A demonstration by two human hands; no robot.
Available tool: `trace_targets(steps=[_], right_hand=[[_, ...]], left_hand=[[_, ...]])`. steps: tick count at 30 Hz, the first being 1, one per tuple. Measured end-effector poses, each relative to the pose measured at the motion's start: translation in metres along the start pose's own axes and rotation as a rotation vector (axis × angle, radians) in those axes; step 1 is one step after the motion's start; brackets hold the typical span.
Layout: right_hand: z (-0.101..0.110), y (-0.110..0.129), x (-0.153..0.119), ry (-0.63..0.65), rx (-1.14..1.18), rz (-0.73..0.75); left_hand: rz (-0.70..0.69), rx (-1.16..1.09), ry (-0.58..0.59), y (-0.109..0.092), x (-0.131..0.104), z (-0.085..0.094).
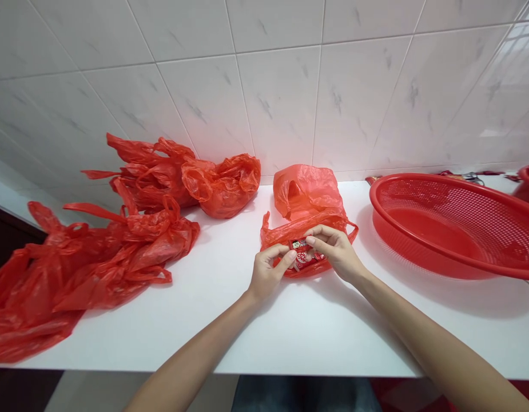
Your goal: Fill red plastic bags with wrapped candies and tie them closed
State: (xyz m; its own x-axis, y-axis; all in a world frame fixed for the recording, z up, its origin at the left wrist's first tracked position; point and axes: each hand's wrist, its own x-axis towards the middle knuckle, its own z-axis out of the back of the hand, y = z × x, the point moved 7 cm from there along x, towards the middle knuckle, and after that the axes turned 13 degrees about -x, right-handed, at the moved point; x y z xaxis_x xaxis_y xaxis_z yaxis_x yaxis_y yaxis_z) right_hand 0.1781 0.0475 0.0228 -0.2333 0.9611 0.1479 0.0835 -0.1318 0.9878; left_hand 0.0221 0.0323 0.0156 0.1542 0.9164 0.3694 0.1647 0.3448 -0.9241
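A red plastic bag (309, 220) lies on the white table, with small red packets (305, 258) showing in its opening. My left hand (270, 269) grips the left side of the bag's opening between thumb and fingers. On the right side, my right hand (335, 249) pinches the bag's edge near a packet with white and dark print. Both hands are closed on the bag, a short distance apart. The rear part of the bag spreads out toward the tiled wall.
A large red perforated basket (431, 257) stands on the right. Tied or crumpled red bags (131, 257) lie on the left, more (223, 186) against the wall. Small wrappers (474, 176) lie behind the basket. Another red container (528, 186) is at the right edge.
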Motion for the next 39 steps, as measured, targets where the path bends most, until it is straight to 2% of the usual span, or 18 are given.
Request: trace_targets(steps=[6,15,17,20,22,24,28,33,39], right_hand=[[-0.010,-0.002,-0.002,0.134,-0.085,-0.007],[-0.008,0.000,-0.001,0.070,-0.138,0.019],[0.001,0.003,0.002,-0.013,-0.172,0.056],[0.030,0.006,0.007,-0.244,-0.164,0.105],[0.053,0.001,0.010,-0.406,-0.092,0.102],[0.073,-0.012,0.014,-0.498,0.006,0.045],[0.099,-0.032,0.030,-0.505,0.038,-0.035],[0.122,-0.033,0.059,-0.534,-0.018,-0.016],[0.133,-0.034,0.079,-0.599,-0.128,-0.022]], left_hand=[[0.044,-0.042,-0.021,0.004,0.001,0.001],[0.009,0.014,0.009,0.005,-0.001,0.001],[-0.009,0.050,-0.013,0.007,0.000,0.005],[-0.090,0.139,-0.062,0.003,0.002,0.012],[-0.164,0.205,-0.082,-0.004,0.003,0.015],[-0.222,0.256,-0.101,-0.011,0.005,0.018],[-0.254,0.316,-0.126,-0.016,0.009,0.025],[-0.266,0.342,-0.154,-0.014,0.014,0.034],[-0.274,0.408,-0.119,-0.009,0.017,0.036]])
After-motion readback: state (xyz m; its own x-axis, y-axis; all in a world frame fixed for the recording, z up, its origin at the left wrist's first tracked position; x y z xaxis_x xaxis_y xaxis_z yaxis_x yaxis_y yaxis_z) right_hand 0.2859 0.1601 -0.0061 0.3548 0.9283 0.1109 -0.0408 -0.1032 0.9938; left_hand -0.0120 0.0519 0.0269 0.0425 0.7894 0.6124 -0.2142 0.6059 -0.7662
